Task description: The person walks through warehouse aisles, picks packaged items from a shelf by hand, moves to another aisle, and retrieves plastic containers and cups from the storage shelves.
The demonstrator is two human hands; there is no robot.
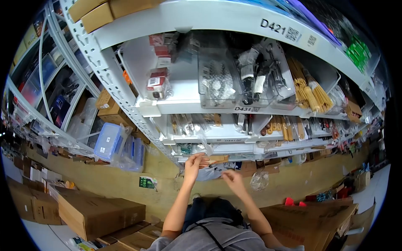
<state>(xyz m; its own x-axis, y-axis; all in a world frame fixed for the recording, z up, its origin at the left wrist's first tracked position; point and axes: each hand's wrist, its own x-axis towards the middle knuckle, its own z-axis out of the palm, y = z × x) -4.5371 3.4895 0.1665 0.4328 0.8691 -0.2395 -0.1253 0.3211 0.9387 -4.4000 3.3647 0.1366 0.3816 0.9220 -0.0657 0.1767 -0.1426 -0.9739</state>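
My left hand [194, 166] is raised at the front of the lower shelves, its fingers curled together. A flat tan piece [218, 159], wood-like in colour, lies just right of its fingertips; I cannot tell whether the hand grips it or it rests on the shelf behind. Clear plastic packaging [204, 144] hangs from the shelf edge above that hand. Lower and to the right, my right hand [233, 180] is loosely closed, with nothing visible in its fingers. It is apart from the shelf and from my left hand.
A white shelf rack [176, 106] holds clear bins [217, 83], boxed items [158, 83] and bundled wooden sticks [312, 92]. Blue-lidded containers [109, 141] stand left. Cardboard boxes [98, 211] lie behind me on both sides. A crumpled plastic bag [259, 180] is near the rack's foot.
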